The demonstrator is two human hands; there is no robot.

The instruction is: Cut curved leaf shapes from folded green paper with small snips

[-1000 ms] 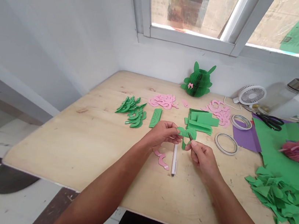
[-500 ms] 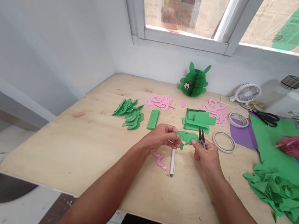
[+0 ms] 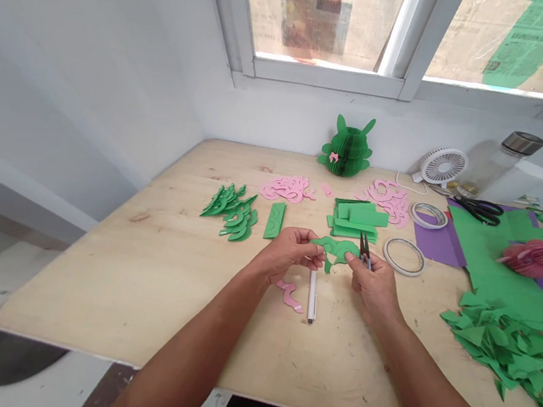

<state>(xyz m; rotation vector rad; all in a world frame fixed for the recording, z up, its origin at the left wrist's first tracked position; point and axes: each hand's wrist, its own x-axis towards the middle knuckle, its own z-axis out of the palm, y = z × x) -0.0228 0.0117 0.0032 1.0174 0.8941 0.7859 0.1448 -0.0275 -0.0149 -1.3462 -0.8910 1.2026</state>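
A curved green paper cutout [image 3: 338,248] is held up between both hands above the table. My left hand [image 3: 294,255] pinches its left end. My right hand [image 3: 374,282] grips its right end between thumb and fingers and also holds small scissors [image 3: 365,249], whose blades point away from me, slightly apart. Under the hands, a white pen [image 3: 312,297] lies on the wooden table [image 3: 164,283], beside a wavy pink paper piece [image 3: 291,297]. A stack of green paper strips [image 3: 358,217] is just behind the hands.
Green cutouts [image 3: 233,210], a marked green strip [image 3: 274,220] and pink cutouts [image 3: 286,188] lie left and behind. Rightward are tape rolls [image 3: 404,257], black scissors [image 3: 477,209] and green scraps [image 3: 504,344]. A green paper figure [image 3: 347,151] and fan [image 3: 442,166] stand by the wall.
The green cutout has turned and opened out a little between my hands, its lower piece shifting left. The camera view has moved slightly; the things on the table have stayed put.
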